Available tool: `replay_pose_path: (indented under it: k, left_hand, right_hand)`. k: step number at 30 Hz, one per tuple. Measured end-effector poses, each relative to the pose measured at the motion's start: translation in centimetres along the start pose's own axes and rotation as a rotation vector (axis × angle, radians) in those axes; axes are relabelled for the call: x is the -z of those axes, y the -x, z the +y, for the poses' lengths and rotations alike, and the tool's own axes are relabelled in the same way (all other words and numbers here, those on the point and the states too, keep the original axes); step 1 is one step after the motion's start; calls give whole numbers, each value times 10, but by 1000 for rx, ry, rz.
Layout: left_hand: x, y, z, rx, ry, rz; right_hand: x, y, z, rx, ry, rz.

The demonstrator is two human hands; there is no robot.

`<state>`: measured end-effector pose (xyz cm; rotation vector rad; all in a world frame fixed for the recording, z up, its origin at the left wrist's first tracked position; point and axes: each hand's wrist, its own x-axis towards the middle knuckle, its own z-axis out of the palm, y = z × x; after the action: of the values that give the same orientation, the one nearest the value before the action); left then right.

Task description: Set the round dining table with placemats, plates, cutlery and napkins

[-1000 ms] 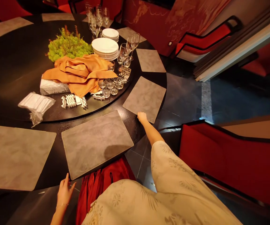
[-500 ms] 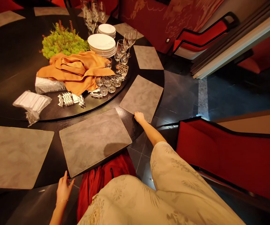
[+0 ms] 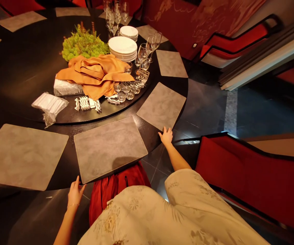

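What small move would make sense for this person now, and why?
Probably sliding the grey placemat slightly inward with both hands. Its near corner sits very close to the black table's rim, and the left hand and right hand are already open just off the mat, one on each side.
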<state>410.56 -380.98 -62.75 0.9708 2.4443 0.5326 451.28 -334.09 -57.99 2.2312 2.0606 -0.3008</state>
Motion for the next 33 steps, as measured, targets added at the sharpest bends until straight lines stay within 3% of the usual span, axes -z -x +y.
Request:
replay_pose_path:
  k: [4, 9, 16, 24, 29, 33]
  left_hand:
    - [0, -1, -4, 7, -39, -29]
    - [4, -3, 5, 56, -73, -53]
    - [9, 0, 17, 87, -111, -63]
    - [9, 1, 16, 99, -156, -73]
    - [5, 2, 11, 106, -166, -71]
    - [4, 3, 10, 83, -175, -57]
  right_hand:
    - [-14, -19, -17, -108, -78, -101]
    - [-22, -32, -30, -210, -118, -92]
    - [-15, -50, -28, -208, -100, -66]
    - [-24, -72, -21, -208, -180, 5]
    - [-34, -60, -6, -449, -408, 121]
    - [-33, -59, 9, -451, -547, 158]
